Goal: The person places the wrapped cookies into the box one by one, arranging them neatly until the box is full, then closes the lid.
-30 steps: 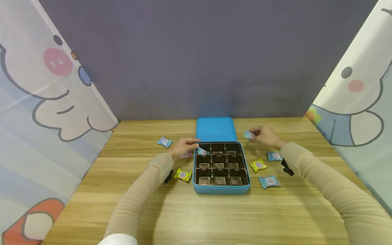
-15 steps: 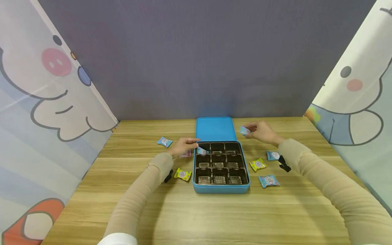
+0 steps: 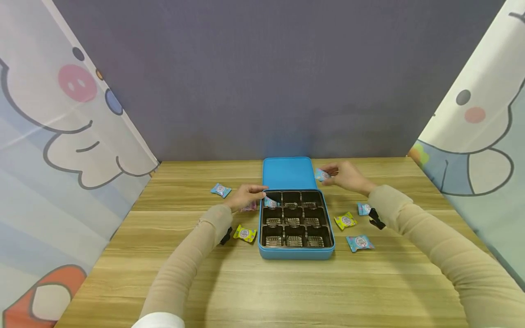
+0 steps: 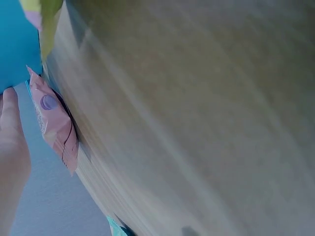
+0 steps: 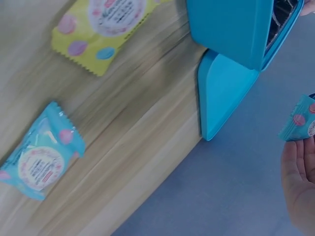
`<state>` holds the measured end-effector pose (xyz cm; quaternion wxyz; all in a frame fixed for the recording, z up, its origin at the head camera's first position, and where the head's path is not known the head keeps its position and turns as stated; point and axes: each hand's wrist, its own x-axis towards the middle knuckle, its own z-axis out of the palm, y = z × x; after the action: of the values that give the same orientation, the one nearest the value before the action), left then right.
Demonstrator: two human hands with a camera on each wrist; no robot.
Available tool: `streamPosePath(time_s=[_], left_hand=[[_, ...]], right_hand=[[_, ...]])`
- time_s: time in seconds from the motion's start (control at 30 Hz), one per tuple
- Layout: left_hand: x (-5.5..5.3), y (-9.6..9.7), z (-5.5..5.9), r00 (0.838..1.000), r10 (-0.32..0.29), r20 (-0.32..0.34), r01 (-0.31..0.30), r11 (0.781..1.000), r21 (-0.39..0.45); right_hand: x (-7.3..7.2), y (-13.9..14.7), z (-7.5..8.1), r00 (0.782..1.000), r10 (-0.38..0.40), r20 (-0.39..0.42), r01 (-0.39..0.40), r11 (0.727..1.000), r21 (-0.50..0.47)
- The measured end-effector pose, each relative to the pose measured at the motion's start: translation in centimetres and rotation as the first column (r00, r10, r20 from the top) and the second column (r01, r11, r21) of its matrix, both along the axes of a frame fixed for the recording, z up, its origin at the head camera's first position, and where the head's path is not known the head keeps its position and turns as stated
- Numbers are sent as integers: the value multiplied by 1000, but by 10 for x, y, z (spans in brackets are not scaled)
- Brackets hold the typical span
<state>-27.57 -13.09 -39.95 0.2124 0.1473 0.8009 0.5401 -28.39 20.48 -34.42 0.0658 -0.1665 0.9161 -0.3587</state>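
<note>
My right hand (image 3: 348, 176) pinches a blue wrapped candy (image 3: 321, 175) between thumb and fingertips, raised near the right edge of the box's lid. The same candy (image 5: 301, 120) shows at the right edge of the right wrist view. A blue box (image 3: 296, 254) holds a dark tray with nine compartments; another blue wrapped candy (image 3: 271, 202) sits in its back left compartment. My left hand (image 3: 244, 197) rests at the box's back left corner, fingers extended along the rim. Partly behind that hand lies a pink wrapped candy (image 4: 55, 120).
Left of the box are a yellow wrapped candy (image 3: 245, 233) and a blue one farther back. To its right lie another yellow candy (image 3: 345, 221) and two blue ones. The blue lid (image 3: 289, 172) lies open behind the box, before a grey panel (image 3: 283, 82).
My right hand has moved left with the blue wrapped candy, from right of the lid to its right edge. The left hand and the box stay in place.
</note>
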Motion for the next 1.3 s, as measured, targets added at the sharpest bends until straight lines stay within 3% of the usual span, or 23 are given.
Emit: streamPosePath(time_s=[0.23,0.63,1.0,1.3], left_hand=[[0,-1,1,1000,9,19,-9,1000,2],[1,2,1,1000,-3,-8,3,1000,3],[-12,1,-21,999,34,-17,-33,999,17],[-14,2,-25,998,53,-33,-52,998,16]], right_hand=[[2,-14,2,999,32,19,-31,999,-30],[1,-33,5,998,63,17,-61,996,-69],[1,-42,3,993,118,-31,-120,991,-63],[3,-51,-5,989,145,-4,-145,988,-44]])
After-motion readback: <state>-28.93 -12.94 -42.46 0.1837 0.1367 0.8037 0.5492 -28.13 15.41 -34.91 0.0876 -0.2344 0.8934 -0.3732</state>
